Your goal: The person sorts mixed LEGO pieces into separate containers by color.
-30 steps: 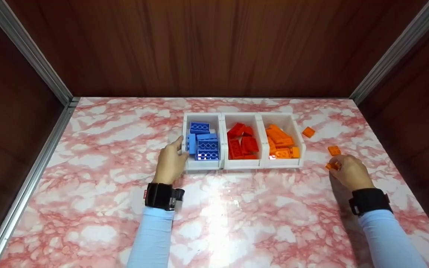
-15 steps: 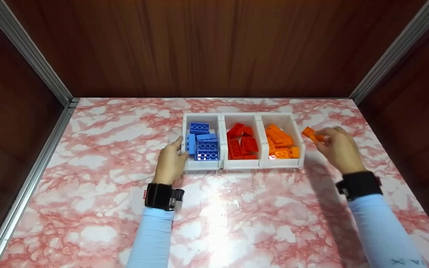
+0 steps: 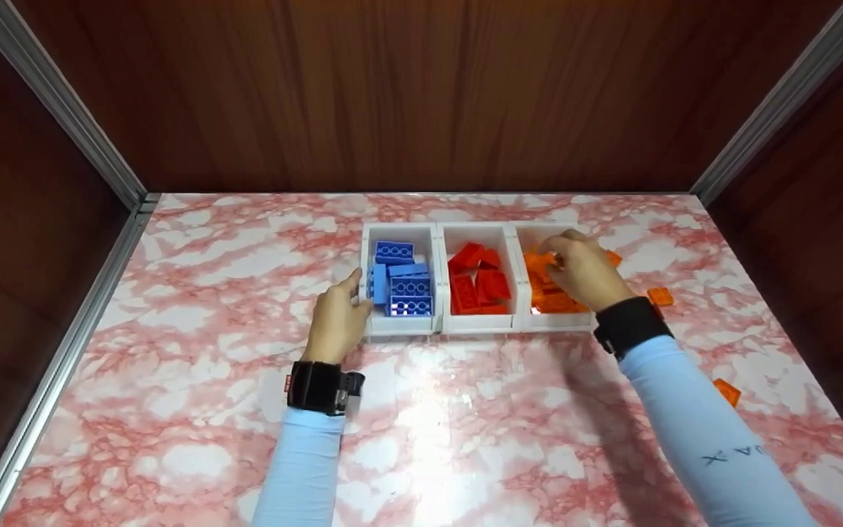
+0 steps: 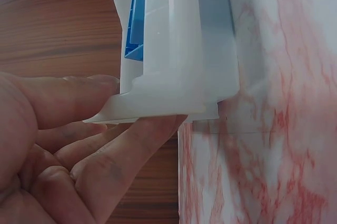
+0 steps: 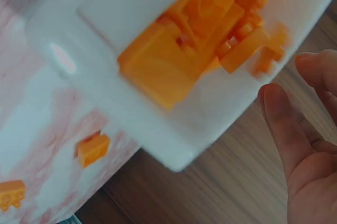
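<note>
Three joined white bins hold toy bricks: blue bricks [image 3: 410, 287] on the left, red bricks [image 3: 492, 285] in the middle, orange bricks [image 3: 553, 301] on the right. My left hand [image 3: 335, 319] grips the outer rim of the blue bricks' bin [image 4: 181, 71], thumb on one side and fingers on the other in the left wrist view. Over the orange bricks' bin [image 5: 134, 129] is my right hand [image 3: 588, 272]. In the right wrist view its thumb and fingers [image 5: 284, 124] stand apart, and a blurred orange brick [image 5: 271, 52] is just off the fingertips.
Loose orange bricks lie to the right of the bins: one brick [image 3: 614, 258] close beside them, another brick [image 3: 660, 296] farther right, and a third brick [image 3: 727, 392] beside the right sleeve. The marbled tabletop [image 3: 195, 410] ends at a dark wood-patterned back wall [image 3: 421, 95].
My right hand picked up an orange brick at the right, carried it left over the orange bin and let it go. The third loose brick has come into view. My left hand stays put.
</note>
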Motion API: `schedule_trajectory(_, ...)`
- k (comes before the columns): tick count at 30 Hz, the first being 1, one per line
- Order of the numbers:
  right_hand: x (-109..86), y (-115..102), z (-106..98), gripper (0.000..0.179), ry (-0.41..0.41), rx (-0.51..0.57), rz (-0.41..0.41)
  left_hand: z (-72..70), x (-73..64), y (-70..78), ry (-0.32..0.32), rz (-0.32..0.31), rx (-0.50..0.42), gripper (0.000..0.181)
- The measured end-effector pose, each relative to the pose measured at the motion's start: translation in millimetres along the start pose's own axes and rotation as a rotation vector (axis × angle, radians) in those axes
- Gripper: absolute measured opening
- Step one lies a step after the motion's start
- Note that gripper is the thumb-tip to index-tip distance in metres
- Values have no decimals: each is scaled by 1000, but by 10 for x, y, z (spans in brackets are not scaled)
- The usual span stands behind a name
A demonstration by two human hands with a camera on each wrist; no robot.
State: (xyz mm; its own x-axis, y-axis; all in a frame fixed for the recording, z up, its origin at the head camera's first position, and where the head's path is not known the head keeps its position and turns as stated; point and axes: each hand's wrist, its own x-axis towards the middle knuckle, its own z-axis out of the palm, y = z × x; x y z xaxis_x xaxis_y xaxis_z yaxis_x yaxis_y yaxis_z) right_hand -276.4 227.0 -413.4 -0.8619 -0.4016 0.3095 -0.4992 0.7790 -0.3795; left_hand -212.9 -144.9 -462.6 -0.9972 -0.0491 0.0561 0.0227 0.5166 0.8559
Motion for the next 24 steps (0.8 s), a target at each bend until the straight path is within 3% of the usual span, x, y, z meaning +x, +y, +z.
schedule_trajectory(6,-38,61,-33,23,-13,-3,29,6,2,3,-5,7,7,60)
schedule_trajectory(12,-230,287,-313,18,52,-5,119,1,-10,6,-6,-6,-6,60)
schedule_trajectory(19,-769,798,-785,23,50,-50,260,2,-11,12,-19,-13,-8,60)
schedule_trajectory(24,-1183,1088,-975,21,31,-94,344,-5,-13,8,-22,-31,-15,61)
